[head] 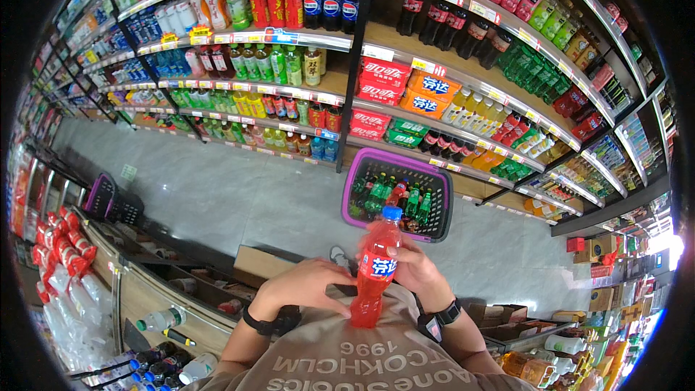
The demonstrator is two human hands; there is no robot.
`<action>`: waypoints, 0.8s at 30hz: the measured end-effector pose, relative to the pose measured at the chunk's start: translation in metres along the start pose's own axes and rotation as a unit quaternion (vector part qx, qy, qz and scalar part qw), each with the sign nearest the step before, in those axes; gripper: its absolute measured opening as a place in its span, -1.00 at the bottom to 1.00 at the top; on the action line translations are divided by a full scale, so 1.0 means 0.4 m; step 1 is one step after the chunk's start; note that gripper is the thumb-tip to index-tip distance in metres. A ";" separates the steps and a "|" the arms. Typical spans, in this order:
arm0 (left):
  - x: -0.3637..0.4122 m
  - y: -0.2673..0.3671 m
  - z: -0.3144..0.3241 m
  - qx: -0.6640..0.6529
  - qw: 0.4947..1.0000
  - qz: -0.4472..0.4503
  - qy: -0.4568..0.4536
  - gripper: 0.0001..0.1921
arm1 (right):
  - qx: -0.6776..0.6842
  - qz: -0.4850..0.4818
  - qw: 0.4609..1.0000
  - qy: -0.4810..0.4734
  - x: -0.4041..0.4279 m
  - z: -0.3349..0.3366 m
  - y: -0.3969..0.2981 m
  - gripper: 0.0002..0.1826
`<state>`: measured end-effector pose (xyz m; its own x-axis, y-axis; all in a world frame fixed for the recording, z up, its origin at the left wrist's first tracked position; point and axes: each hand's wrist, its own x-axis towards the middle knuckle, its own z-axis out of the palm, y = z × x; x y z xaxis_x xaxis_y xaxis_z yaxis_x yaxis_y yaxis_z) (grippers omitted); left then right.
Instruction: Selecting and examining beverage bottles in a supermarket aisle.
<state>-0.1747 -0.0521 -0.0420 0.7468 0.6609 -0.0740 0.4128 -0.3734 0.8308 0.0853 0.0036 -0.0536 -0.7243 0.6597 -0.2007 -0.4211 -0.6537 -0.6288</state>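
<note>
My right hand point(417, 269) is closed around a clear plastic Fanta bottle point(374, 269) of red soda, with a blue cap and a blue and white label. The bottle stands nearly upright in front of my chest, its cap away from me. To its left is my left hand point(307, 285), fingers and thumb spread beside the bottle's lower half. Whether those fingertips touch it, I cannot tell. Beyond the bottle, a dark shopping basket point(446, 195) with a purple rim rests on the floor. Inside lie several green soda bottles point(412, 201) and a red bottle point(398, 191) with a blue cap.
Store shelves point(326, 41) full of drinks rise behind the basket on grey floor tiles point(260, 190). At left, a wooden display bin point(163, 293) holds a clear bottle point(162, 319) on its edge. Another purple-rimmed basket point(103, 195) sits farther left. Boxes point(602, 244) stand at far right.
</note>
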 end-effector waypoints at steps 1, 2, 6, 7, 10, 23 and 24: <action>-0.006 0.002 -0.006 -0.018 0.999 0.004 0.046 -0.35 | 0.000 0.001 1.000 -0.001 0.000 0.004 0.002 -0.32; -0.012 0.004 -0.010 -0.036 0.995 0.007 0.091 -0.36 | -0.010 -0.003 1.000 0.007 -0.001 0.010 0.003 -0.32; -0.033 0.011 -0.017 -0.022 0.990 -0.015 0.135 -0.37 | -0.027 0.002 0.999 0.018 0.003 0.028 0.006 -0.34; -0.037 0.012 -0.015 -0.029 0.985 -0.011 0.167 -0.38 | -0.026 0.002 1.000 0.017 0.006 0.028 0.007 -0.34; -0.046 0.025 -0.014 -0.054 0.973 -0.016 0.222 -0.35 | -0.035 0.008 0.999 0.016 0.016 0.031 0.009 -0.35; -0.037 -0.001 -0.006 -0.015 0.982 0.007 0.189 -0.23 | -0.057 0.016 0.998 0.033 0.028 0.019 0.018 -0.33; -0.035 -0.001 -0.007 -0.016 0.982 0.007 0.188 -0.23 | -0.056 0.016 0.998 0.036 0.028 0.020 0.016 -0.33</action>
<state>-0.1869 -0.0595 -0.0398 0.5043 0.8517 0.1420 0.3825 -0.3678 0.8476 0.0702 0.0038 -0.0538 -0.6935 0.6667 -0.2729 -0.3318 -0.6318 -0.7005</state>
